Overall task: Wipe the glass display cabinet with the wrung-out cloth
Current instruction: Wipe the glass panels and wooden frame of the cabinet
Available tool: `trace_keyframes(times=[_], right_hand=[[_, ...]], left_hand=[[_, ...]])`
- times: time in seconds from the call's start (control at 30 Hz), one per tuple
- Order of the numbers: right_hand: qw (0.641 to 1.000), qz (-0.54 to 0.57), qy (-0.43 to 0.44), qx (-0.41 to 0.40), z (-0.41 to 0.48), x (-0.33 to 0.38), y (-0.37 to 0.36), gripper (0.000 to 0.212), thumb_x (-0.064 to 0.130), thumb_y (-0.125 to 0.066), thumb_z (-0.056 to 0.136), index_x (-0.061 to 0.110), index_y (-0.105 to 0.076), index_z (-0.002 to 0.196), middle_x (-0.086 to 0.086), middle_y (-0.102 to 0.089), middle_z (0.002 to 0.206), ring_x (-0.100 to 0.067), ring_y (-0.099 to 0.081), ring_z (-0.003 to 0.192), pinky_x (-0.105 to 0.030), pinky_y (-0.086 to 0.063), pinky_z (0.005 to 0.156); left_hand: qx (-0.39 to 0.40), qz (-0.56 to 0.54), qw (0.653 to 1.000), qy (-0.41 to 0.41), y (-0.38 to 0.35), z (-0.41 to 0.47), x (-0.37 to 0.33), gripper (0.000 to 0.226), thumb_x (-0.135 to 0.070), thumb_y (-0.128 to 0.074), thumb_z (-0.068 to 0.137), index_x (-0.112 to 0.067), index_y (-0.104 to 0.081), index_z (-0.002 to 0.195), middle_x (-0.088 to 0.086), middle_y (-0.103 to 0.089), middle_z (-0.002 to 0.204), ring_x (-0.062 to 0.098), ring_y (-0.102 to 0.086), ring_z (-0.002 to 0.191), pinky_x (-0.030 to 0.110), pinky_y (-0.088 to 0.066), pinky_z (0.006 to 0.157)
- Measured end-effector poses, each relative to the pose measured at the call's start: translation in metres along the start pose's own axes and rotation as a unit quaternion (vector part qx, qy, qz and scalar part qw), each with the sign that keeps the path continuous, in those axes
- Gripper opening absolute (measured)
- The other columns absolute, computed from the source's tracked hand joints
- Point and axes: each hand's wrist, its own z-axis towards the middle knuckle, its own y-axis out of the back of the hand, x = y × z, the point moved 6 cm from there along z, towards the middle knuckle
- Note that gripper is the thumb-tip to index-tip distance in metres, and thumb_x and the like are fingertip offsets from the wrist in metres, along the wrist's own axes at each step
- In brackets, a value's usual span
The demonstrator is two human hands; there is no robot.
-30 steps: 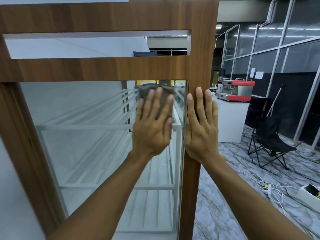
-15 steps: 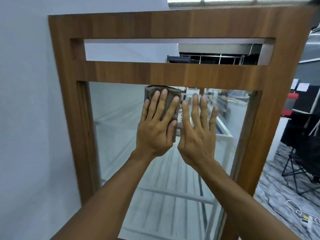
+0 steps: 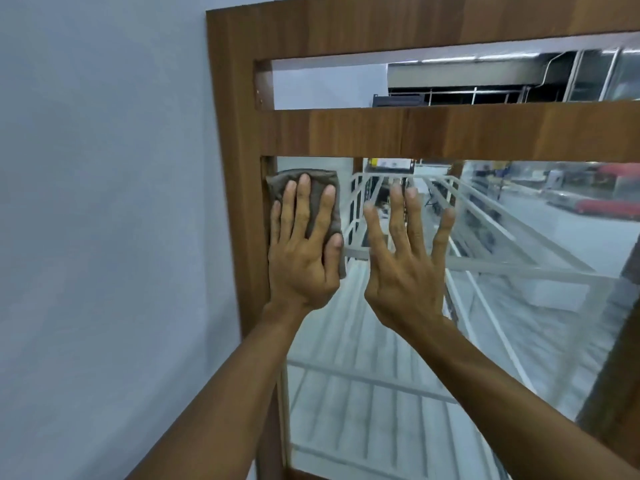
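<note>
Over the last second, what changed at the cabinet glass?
The left hand slid the brown cloth leftward along the top of the glass pane, from its right edge to the left wooden post. The right hand left the right post and is now spread at the glass. Unchanged: left palm flat on the cloth, right hand holding nothing.

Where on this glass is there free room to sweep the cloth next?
Free: the clear glass pane below both hands, and rightward past the spread right hand. Crowded: the top-left corner, where the left hand presses the folded grey-brown cloth beside the brown wooden frame.
</note>
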Motion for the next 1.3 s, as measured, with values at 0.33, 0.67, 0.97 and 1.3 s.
trace_keyframes(times=[0.33,0.67,0.97,1.3], right_hand=[[1.000,0.016,-0.015,-0.010,-0.038,0.001,-0.005,0.057,0.019,-0.042,0.105,0.008,-0.029,0.159,-0.019,-0.024,0.166,-0.027,-0.005,0.158,-0.054,-0.001,0.128],[0.999,-0.008,-0.038,-0.017,-0.061,-0.026,0.001,0.055,0.027,-0.034,0.107,0.009,-0.029,0.159,-0.014,-0.019,0.166,-0.026,-0.003,0.158,-0.055,-0.003,0.128],[0.999,-0.013,-0.031,0.008,-0.076,-0.058,0.011,0.056,0.028,-0.037,0.107,0.015,-0.025,0.159,-0.017,-0.015,0.166,-0.028,-0.002,0.158,-0.057,-0.003,0.127],[1.000,-0.010,-0.027,0.012,-0.077,-0.075,0.020,0.059,0.029,-0.040,0.105,0.018,-0.023,0.160,-0.015,-0.014,0.167,-0.027,0.000,0.159,-0.056,-0.002,0.127]], left_hand=[[0.062,-0.008,0.993,-0.101,-0.021,-0.057,-0.029,0.057,-0.036,-0.029,0.109,-0.021,-0.014,0.163,0.010,-0.013,0.169,0.026,-0.002,0.161,0.048,-0.004,0.130],[0.053,-0.036,0.993,-0.101,-0.033,-0.057,-0.063,0.055,-0.034,-0.032,0.109,-0.016,-0.021,0.160,0.013,-0.019,0.167,0.026,-0.002,0.160,0.050,-0.007,0.130],[0.016,-0.035,0.998,0.052,-0.036,-0.048,-0.090,0.058,-0.030,-0.035,0.107,-0.011,-0.021,0.161,0.021,-0.020,0.167,0.033,-0.005,0.158,0.053,-0.004,0.129],[0.014,-0.026,0.999,0.034,-0.039,-0.031,-0.111,0.056,-0.029,-0.037,0.107,-0.008,-0.032,0.159,0.022,-0.022,0.167,0.038,-0.012,0.158,0.053,-0.006,0.129]])
